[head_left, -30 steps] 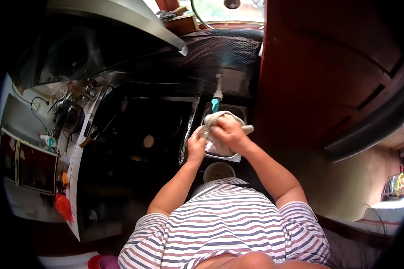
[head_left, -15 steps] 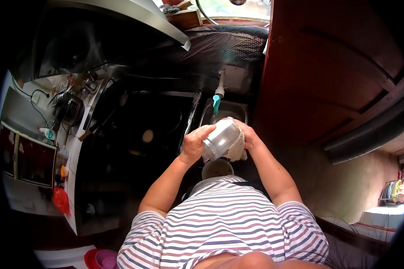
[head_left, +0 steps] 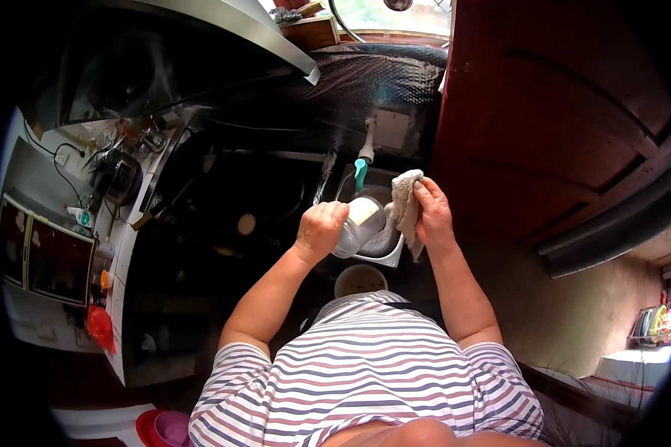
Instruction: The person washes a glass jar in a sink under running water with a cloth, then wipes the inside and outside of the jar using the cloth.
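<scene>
A clear jar (head_left: 368,227) with a pale label is tilted over the metal sink (head_left: 389,260). My left hand (head_left: 322,229) is closed around its near left side. Off to the right, my right hand (head_left: 434,212) pinches a whitish cloth (head_left: 405,201), which hangs down from the fingers, apart from the jar. Just beyond the jar is the tap (head_left: 368,145) with its turquoise spout (head_left: 360,173). Part of the sink's inside is hidden behind the jar and cloth.
Below the sink, close to my body, stands a round pale bucket (head_left: 361,281). A dark stove area (head_left: 238,194) lies to the left, beneath a range hood (head_left: 231,30). A reddish-brown door or panel (head_left: 544,119) rises on the right.
My right hand has pulled the cloth off the jar and moved right and up with it. My left hand still holds the jar, now turned a little, with its label showing.
</scene>
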Available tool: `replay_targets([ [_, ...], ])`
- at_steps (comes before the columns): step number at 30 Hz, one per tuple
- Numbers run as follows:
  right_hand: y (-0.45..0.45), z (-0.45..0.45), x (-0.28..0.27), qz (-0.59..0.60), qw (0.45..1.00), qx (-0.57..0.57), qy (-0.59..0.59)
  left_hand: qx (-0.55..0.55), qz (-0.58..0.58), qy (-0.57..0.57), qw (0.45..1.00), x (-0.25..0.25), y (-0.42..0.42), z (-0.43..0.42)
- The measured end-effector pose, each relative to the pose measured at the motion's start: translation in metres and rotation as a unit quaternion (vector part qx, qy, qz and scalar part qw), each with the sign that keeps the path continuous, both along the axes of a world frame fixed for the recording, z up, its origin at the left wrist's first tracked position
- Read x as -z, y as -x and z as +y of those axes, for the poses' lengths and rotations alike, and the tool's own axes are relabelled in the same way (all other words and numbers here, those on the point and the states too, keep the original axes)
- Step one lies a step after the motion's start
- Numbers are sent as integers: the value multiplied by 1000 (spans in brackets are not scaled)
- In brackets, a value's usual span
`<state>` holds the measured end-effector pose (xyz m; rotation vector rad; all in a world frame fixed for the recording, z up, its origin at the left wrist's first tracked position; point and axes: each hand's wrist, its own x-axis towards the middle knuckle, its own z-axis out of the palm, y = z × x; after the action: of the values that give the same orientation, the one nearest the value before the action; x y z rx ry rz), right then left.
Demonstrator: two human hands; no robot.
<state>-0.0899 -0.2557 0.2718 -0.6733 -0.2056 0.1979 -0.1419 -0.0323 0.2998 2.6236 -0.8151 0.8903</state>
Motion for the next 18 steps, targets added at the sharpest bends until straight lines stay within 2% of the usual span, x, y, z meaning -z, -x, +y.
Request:
replay_targets([
  [2, 19, 9, -26, 7, 999, -45, 19, -3, 6, -10, 1000, 1, -2, -6],
  [3, 25, 14, -25, -20, 992, -97, 77, -6, -11, 25, 1000, 2, -3, -12],
  [4, 30, 18, -35, -168, 945, -92, 265, -8, -28, 61, 998, 2, -5, -16],
  [5, 26, 23, -29, -295, 883, -9, 366, -2, -28, 60, 998, 2, -6, -19],
  [6, 20, 28, -16, -411, 787, 72, 455, 7, -30, 82, 996, 2, -5, -20],
  [8, 8, 36, 14, -361, 805, 157, 444, 20, -34, 125, 991, 3, 0, -22],
  [9, 4, 36, 17, -194, 893, 12, 405, 29, -36, 110, 993, -1, 3, -23],
  [10, -1, 30, 19, -134, 926, -63, 347, 27, -34, 110, 993, -3, 7, -23],
  [11, -1, 26, 22, -24, 945, -125, 301, 45, -32, 101, 993, -6, 10, -23],
  [12, -1, 22, 16, 85, 947, -184, 250, 64, -31, 91, 993, -9, 11, -22],
  [13, 2, 17, 4, 127, 941, -203, 239, 69, -55, 75, 993, -13, 10, -23],
  [14, 2, 15, 9, 128, 940, -204, 240, 68, -54, 76, 993, -17, 11, -24],
  [16, 0, 15, 24, 223, 920, -315, 72, 92, -76, 75, 990, -21, 10, -24],
  [18, 4, 16, 28, 210, 922, -316, 82, 57, -42, 69, 995, -20, 7, -15],
])
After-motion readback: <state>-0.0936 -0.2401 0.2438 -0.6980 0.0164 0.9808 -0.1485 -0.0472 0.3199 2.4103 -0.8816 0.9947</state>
